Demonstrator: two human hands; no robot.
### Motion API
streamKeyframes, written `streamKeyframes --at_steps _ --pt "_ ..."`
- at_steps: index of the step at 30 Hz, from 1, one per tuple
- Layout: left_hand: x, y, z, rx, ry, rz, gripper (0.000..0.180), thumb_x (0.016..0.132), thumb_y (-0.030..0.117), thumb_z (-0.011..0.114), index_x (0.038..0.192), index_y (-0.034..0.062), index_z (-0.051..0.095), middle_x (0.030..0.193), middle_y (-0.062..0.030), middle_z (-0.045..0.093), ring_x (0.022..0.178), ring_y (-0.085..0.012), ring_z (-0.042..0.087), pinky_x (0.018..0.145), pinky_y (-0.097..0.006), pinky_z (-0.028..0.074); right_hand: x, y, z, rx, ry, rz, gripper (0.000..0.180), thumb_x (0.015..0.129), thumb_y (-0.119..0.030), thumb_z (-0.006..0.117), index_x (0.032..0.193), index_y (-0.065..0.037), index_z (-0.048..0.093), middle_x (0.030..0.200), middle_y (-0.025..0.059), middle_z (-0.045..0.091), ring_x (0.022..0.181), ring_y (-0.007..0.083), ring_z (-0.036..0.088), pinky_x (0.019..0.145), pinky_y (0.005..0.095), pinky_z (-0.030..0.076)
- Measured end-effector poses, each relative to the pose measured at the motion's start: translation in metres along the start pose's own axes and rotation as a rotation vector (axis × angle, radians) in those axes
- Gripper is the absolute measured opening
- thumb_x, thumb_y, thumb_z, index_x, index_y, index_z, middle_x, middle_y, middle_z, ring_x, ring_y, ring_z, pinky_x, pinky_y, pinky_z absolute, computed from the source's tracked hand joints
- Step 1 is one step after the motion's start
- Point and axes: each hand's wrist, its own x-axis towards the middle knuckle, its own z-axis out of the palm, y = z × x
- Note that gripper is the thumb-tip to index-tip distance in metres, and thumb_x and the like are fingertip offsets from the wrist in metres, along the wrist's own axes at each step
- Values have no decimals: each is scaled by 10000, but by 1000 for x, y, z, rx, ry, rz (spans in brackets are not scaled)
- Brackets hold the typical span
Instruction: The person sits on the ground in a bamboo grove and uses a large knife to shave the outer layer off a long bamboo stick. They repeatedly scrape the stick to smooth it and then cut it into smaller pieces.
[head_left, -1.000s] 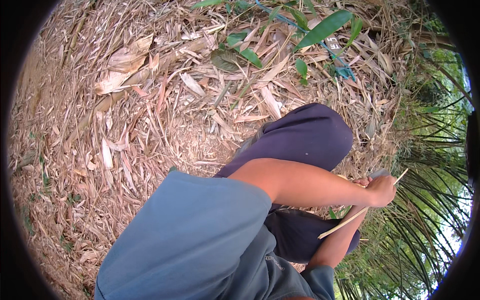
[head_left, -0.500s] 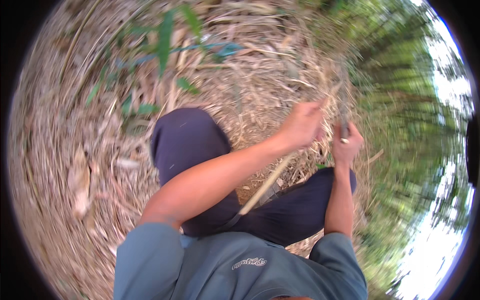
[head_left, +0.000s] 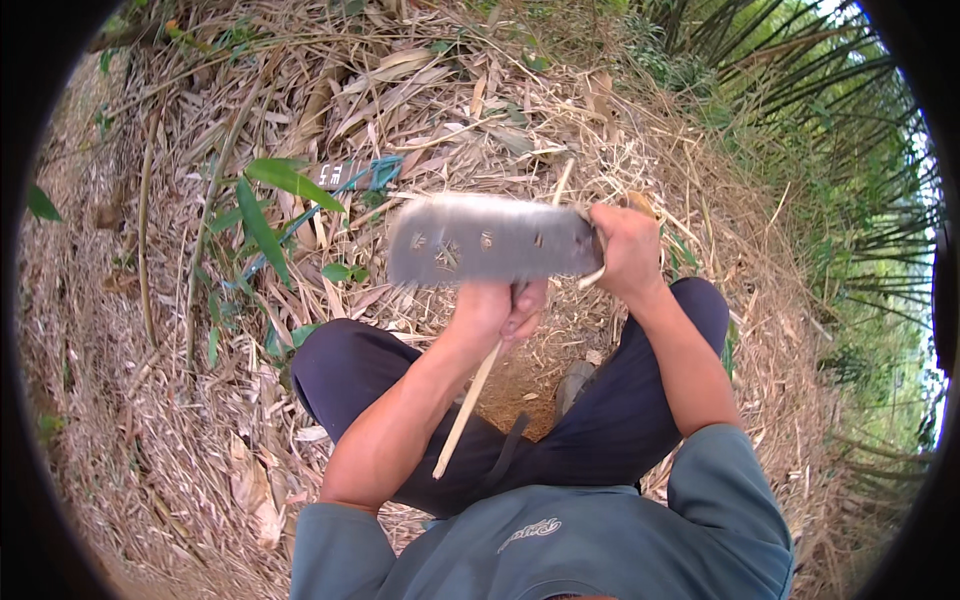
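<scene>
**Blade and bamboo strip held over a lap**

Sitting on ground covered in dry bamboo leaves and straw, a person looks down at their own 2 hands in the middle of the frame. The right hand (head_left: 628, 250), just right of center, has its fingers closed tight around the handle of a broad, flat grey blade (head_left: 485, 240), which stretches out to the left across the center and looks blurred. The left hand (head_left: 500, 310), just below the blade, is clenched in a fist around a thin pale bamboo strip (head_left: 468, 410); the strip slants down and to the left from the fist, over the lap. Whether the blade touches the strip cannot be told. Dark trousers (head_left: 620, 420) cover both bent knees in the lower center, and a grey-blue shirt (head_left: 560, 550) fills the bottom edge. A few green leaves (head_left: 262, 215) stand at left of center, and green bamboo stalks (head_left: 830, 130) fill the upper right.
</scene>
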Motion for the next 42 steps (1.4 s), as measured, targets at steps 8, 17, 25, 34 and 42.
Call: streamKeyframes --at_steps 8,17,25,34,42 --pt "-1 7 6 98 124 -60 229 1063 192 367 912 75 492 548 8 377 326 -73 254 280 -242 234 -12 9 11 69 6 -61 196 702 -267 707 690 -93 617 551 91 586 540 298 639 610 397 494" --pt "-4 8 8 112 282 -62 223 1063 172 372 884 93 479 542 7 368 315 -83 257 255 -245 261 -8 10 30 28 -98 32 196 722 -299 695 728 -109 646 599 89 635 554 266 663 560 378 499" --pt "1 14 8 116 182 -35 455 1053 117 357 1508 125 374 557 23 359 335 -71 288 276 -230 290 4 21 34 4 -58 78 188 713 -209 709 822 -56 721 575 135 613 556 298 639 549 402 503" --pt "-7 17 18 25 87 7 528 1051 123 308 1576 93 257 590 -11 421 332 -68 288 271 -207 304 15 32 22 331 68 559 332 825 -302 703 944 3 755 588 108 651 449 162 573 462 312 453" --pt "-10 16 0 -45 155 -2 248 1075 241 360 1024 71 534 591 17 400 324 -67 276 260 -228 246 2 -15 17 36 1 4 287 715 -322 719 832 -63 684 697 133 680 625 298 687 599 405 527"
